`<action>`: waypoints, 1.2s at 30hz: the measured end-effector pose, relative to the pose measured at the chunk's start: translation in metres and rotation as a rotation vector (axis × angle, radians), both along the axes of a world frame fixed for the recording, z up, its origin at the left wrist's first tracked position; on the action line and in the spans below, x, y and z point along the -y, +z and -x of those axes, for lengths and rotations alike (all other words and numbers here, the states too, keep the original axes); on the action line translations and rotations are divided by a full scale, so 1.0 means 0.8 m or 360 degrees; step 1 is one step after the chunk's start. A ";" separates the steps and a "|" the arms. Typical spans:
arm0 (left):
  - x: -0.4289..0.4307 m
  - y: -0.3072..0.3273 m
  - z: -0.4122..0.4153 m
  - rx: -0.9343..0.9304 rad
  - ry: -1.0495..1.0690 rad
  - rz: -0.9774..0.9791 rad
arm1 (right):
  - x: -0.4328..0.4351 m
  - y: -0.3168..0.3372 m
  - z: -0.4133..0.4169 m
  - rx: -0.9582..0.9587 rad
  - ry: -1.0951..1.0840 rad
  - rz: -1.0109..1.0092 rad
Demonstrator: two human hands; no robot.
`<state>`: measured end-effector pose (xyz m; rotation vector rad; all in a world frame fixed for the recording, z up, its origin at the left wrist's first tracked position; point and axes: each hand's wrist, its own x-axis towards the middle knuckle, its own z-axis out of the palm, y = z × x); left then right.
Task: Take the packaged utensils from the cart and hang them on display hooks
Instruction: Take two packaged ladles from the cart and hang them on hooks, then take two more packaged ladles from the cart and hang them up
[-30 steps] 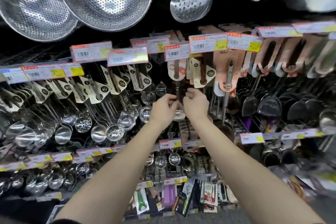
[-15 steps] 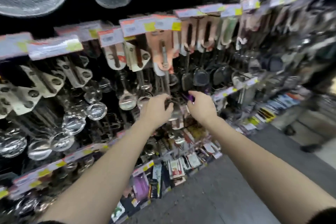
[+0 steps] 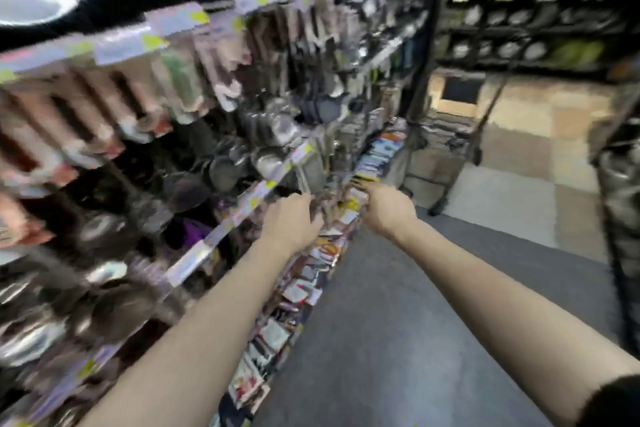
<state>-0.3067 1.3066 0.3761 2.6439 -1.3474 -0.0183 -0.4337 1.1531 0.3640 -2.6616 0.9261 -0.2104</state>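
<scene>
Left hand and right hand reaching at hanging utensils. Blur hiding each grip, so cannot tell. Head facing down the aisle: a package could be missing its hook and dropping.

Grey floor runs near and right; farther off it turns to pale tiles. A dark rack stands far right, beside a black post

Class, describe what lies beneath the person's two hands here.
Below the left hand and right hand hang blurred packaged goods beside grey floor; whether the fingers hold anything is hidden.
</scene>
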 end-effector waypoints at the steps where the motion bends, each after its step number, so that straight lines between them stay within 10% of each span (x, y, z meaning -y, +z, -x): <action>1: 0.038 -0.004 0.003 0.0016 -0.0043 -0.0028 | 0.034 -0.005 0.008 -0.0021 -0.0063 -0.0012; 36: 1.029 -0.094 -0.227 -0.0213 -0.0695 -0.0471 | 0.905 -0.097 -0.125 -0.0212 -0.0780 -0.0396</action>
